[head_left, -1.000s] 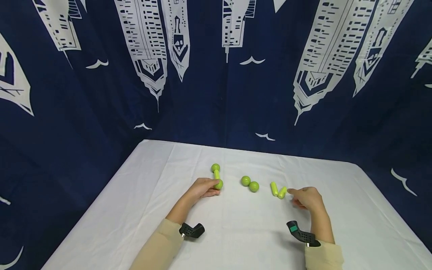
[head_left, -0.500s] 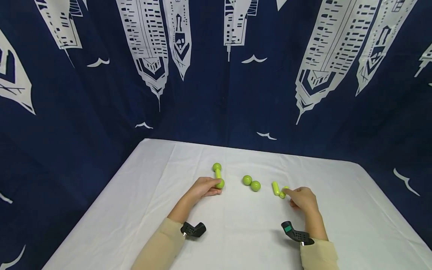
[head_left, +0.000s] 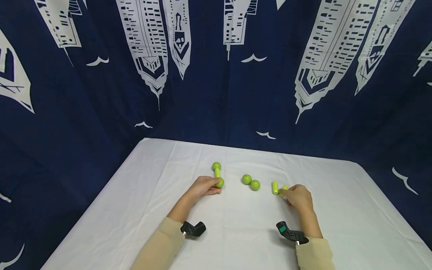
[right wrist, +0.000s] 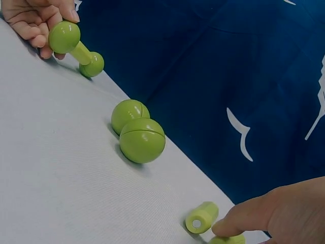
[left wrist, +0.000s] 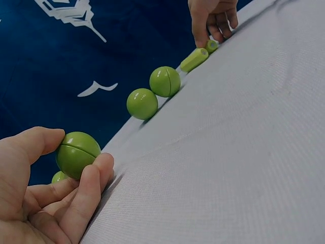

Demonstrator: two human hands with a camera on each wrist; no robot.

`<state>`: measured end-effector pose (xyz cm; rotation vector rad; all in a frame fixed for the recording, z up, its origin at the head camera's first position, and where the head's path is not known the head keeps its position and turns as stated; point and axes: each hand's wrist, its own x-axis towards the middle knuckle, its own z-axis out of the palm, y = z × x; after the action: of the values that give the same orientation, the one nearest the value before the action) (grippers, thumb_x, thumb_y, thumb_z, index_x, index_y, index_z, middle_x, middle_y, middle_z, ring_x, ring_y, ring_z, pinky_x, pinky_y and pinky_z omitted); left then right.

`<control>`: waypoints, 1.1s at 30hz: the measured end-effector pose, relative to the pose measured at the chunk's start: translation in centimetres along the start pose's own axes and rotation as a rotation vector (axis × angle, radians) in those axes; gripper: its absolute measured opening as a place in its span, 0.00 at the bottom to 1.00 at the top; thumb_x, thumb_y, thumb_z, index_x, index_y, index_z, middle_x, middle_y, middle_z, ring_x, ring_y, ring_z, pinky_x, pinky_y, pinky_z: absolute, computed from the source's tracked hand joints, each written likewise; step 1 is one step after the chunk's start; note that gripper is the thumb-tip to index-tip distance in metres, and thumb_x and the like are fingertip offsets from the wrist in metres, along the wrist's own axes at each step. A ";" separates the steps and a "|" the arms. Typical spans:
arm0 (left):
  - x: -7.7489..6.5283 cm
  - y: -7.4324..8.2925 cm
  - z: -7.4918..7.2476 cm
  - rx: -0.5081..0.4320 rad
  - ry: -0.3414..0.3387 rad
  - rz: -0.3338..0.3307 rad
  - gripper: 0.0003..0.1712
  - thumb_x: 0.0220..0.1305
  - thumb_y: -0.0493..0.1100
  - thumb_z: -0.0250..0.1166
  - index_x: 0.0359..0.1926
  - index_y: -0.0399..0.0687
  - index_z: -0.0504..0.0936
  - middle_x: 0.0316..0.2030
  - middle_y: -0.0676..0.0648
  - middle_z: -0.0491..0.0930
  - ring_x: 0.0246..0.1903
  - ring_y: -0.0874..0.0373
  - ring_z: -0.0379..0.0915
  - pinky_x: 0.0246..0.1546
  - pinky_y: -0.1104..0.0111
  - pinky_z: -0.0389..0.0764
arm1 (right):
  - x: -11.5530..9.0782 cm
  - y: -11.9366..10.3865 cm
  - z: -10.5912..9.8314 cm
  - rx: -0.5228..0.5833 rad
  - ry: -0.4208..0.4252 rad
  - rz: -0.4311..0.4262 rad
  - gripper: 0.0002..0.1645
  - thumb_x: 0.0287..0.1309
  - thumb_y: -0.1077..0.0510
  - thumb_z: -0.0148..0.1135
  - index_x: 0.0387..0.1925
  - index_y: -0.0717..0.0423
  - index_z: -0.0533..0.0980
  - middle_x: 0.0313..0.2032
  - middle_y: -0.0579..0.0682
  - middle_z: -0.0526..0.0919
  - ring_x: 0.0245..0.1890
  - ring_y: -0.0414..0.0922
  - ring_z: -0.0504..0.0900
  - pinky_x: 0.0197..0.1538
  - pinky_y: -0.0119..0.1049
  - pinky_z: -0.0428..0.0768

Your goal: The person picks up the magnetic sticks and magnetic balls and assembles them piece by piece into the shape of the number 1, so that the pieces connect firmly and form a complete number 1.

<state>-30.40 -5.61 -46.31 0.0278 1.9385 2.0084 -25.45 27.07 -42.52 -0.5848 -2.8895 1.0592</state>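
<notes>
In the head view, your left hand (head_left: pixel 204 185) pinches the near ball of a glossy green dumbbell shape (head_left: pixel 217 173), close to the white cloth-covered tabletop's (head_left: pixel 249 232) far edge. Rightward, two glossy green balls (head_left: pixel 255 185) sit side by side, and your right hand (head_left: pixel 298 197) pinches a short yellow-green rod (head_left: pixel 285 187)! Left wrist: your thumb tops that seamed ball, fingers beneath. Right wrist: a second yellow-green rod (right wrist: pixel 202 217) lies just beside your finger, pale disc showing.

Can't see the whole gripped stick (right wrist: pixel 227 240), cropped by the right wrist view's bottom edge, nor, from the left wrist, most of the far ball (left wrist: pixel 58 177).
</notes>
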 end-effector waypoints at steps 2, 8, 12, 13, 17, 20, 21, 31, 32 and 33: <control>-0.4 0.2 0.1 0.005 0.000 0.000 0.23 0.66 0.46 0.65 0.48 0.26 0.77 0.29 0.45 0.82 0.28 0.61 0.82 0.34 0.76 0.83 | -0.1 0.0 0.1 -0.005 0.007 0.006 0.23 0.56 0.52 0.62 0.37 0.73 0.75 0.17 0.52 0.76 0.21 0.47 0.74 0.23 0.34 0.70; -0.7 0.2 0.1 0.007 -0.019 0.017 0.23 0.67 0.45 0.63 0.48 0.25 0.77 0.28 0.45 0.81 0.27 0.61 0.81 0.34 0.76 0.83 | 0.2 0.3 1.2 -0.044 0.108 -0.008 0.30 0.60 0.50 0.59 0.46 0.77 0.72 0.38 0.70 0.79 0.38 0.62 0.77 0.37 0.50 0.79; -0.2 -0.1 0.0 -0.007 -0.015 0.026 0.23 0.67 0.45 0.64 0.48 0.25 0.77 0.28 0.45 0.81 0.26 0.62 0.81 0.33 0.76 0.83 | 0.8 0.5 1.9 -0.041 0.164 -0.052 0.32 0.62 0.51 0.57 0.52 0.79 0.71 0.49 0.75 0.74 0.50 0.68 0.73 0.50 0.59 0.76; -0.1 -0.1 0.0 -0.009 -0.014 0.026 0.23 0.67 0.45 0.64 0.48 0.25 0.77 0.28 0.45 0.81 0.26 0.62 0.81 0.33 0.76 0.83 | 0.9 0.6 1.9 -0.039 0.169 -0.065 0.31 0.62 0.52 0.58 0.52 0.79 0.71 0.49 0.75 0.75 0.50 0.68 0.73 0.50 0.59 0.76; 0.0 0.0 0.2 -0.009 -0.012 0.018 0.22 0.67 0.45 0.64 0.48 0.26 0.77 0.28 0.45 0.82 0.27 0.62 0.81 0.33 0.77 0.83 | 1.1 0.8 2.0 -0.024 0.182 -0.087 0.25 0.60 0.56 0.58 0.47 0.77 0.74 0.44 0.72 0.78 0.45 0.66 0.76 0.44 0.57 0.77; 0.1 0.0 0.2 -0.011 -0.012 0.014 0.23 0.66 0.45 0.64 0.48 0.25 0.77 0.28 0.45 0.82 0.27 0.62 0.81 0.34 0.76 0.83 | 1.0 1.0 1.9 -0.029 0.175 -0.084 0.22 0.58 0.57 0.58 0.44 0.76 0.75 0.40 0.70 0.80 0.40 0.63 0.77 0.39 0.54 0.78; 0.1 0.0 0.2 -0.012 -0.011 0.012 0.23 0.66 0.45 0.64 0.49 0.25 0.77 0.29 0.45 0.82 0.27 0.62 0.81 0.34 0.76 0.83 | 1.0 1.0 1.9 -0.035 0.170 -0.079 0.22 0.58 0.57 0.58 0.43 0.75 0.76 0.39 0.69 0.80 0.39 0.63 0.78 0.38 0.53 0.78; 0.1 0.0 0.2 -0.016 0.000 0.013 0.23 0.67 0.44 0.64 0.49 0.25 0.77 0.29 0.45 0.81 0.27 0.62 0.81 0.34 0.76 0.83 | 0.9 0.8 1.4 -0.031 0.145 -0.052 0.23 0.59 0.54 0.59 0.44 0.73 0.77 0.40 0.68 0.81 0.39 0.62 0.79 0.36 0.51 0.78; 0.1 0.0 0.1 -0.017 -0.001 0.018 0.23 0.67 0.44 0.64 0.49 0.25 0.77 0.28 0.45 0.81 0.27 0.62 0.81 0.34 0.76 0.83 | 0.8 0.8 1.3 -0.025 0.146 -0.054 0.23 0.59 0.54 0.59 0.44 0.73 0.77 0.41 0.68 0.81 0.40 0.62 0.79 0.37 0.52 0.78; 0.1 0.0 0.1 -0.019 -0.002 0.020 0.23 0.67 0.44 0.64 0.49 0.25 0.77 0.28 0.45 0.81 0.26 0.62 0.81 0.34 0.76 0.83 | 0.8 0.7 1.2 -0.018 0.145 -0.057 0.23 0.59 0.54 0.59 0.44 0.73 0.77 0.41 0.69 0.81 0.40 0.63 0.79 0.37 0.52 0.78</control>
<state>-30.49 -5.43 -46.34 0.0445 1.9252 2.0381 -26.11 27.14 -43.98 -0.5521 -2.7755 0.9425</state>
